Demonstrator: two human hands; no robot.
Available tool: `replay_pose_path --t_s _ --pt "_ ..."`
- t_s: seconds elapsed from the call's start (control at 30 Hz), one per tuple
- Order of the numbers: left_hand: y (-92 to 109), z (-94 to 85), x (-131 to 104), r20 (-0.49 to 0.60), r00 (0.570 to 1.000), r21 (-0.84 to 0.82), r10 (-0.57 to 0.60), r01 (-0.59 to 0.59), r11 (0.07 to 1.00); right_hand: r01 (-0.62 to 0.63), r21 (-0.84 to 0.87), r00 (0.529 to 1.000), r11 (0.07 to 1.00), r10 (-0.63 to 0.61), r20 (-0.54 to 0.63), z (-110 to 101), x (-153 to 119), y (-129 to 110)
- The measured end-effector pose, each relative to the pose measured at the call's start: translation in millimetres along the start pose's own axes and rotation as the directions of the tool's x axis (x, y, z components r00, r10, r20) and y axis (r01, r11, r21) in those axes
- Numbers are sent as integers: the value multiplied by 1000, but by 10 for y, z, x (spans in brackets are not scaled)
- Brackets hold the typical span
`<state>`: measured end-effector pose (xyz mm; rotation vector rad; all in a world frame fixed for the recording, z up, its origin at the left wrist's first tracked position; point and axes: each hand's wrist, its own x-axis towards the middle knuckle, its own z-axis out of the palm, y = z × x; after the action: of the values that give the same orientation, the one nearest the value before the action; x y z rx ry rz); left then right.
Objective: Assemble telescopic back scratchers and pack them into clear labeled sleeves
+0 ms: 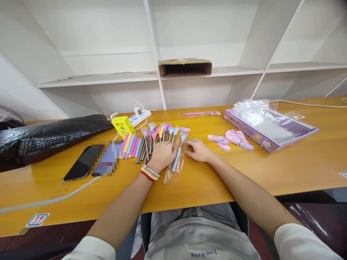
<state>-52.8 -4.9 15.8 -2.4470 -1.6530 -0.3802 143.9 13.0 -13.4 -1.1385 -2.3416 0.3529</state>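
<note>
A back scratcher (pixel 176 159) with a light blue handle and a small hand-shaped head lies in a clear plastic bag (pixel 171 177) between my hands. My left hand (pixel 163 156) is closed at the bag's left edge, its fingers curled and partly hidden. To the right of the bag, my right hand (pixel 200 150) is open, fingers bent and apart, the tips by the bag's edge. Beyond and under my left hand lie several metal scratcher rods (pixel 146 146) with coloured hand-shaped heads. Beside them sits a row of pastel handles (pixel 131 145).
Printed label cards (pixel 234 137) lie on the right, near a purple box (pixel 251 131) with clear bags. A bagged pink item (pixel 200 113) lies at the back. On the left are a yellow box (pixel 123 126), power strip (pixel 139 117), phone (pixel 80 164), cable (pixel 67 195) and black wrapped bundle (pixel 54 139).
</note>
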Motion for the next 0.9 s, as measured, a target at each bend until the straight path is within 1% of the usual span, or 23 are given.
replay_pose_path --t_s 0.13,0.23,0.33,0.43,0.53,0.6,0.7,0.77,0.83,0.9 --pt "19 -12 -2 5 1000 -13 16 -16 1000 41 50 998 998 -39 -46 50 -9 -62" --pt "31 -26 -1 19 1000 -22 6 -6 1000 54 59 998 997 -53 -22 84 -10 -96" --pt "33 -31 -1 7 1000 -44 15 -15 999 59 55 998 997 -59 3 87 -15 -109" --pt "28 -16 -2 -9 998 -61 63 -64 996 69 54 998 996 -69 3 66 -23 -129" --pt "25 7 -3 2 990 -64 139 -138 988 107 54 994 993 -108 15 41 -30 -173" --pt "23 16 -5 9 985 -74 174 -173 982 109 39 993 993 -110 36 27 -32 -205" --pt "20 13 -12 14 980 -106 196 -194 975 54 -4 996 999 -54 70 0 -32 -236" --pt "18 6 -18 17 980 -127 199 -195 972 5 -43 998 999 -2 68 -25 -28 -239" --pt "17 2 -24 17 980 -139 200 -196 971 -59 -99 997 993 64 42 -57 -21 -229" --pt "19 3 -27 15 980 -147 199 -195 970 -153 -168 988 974 156 4 -91 -14 -206"
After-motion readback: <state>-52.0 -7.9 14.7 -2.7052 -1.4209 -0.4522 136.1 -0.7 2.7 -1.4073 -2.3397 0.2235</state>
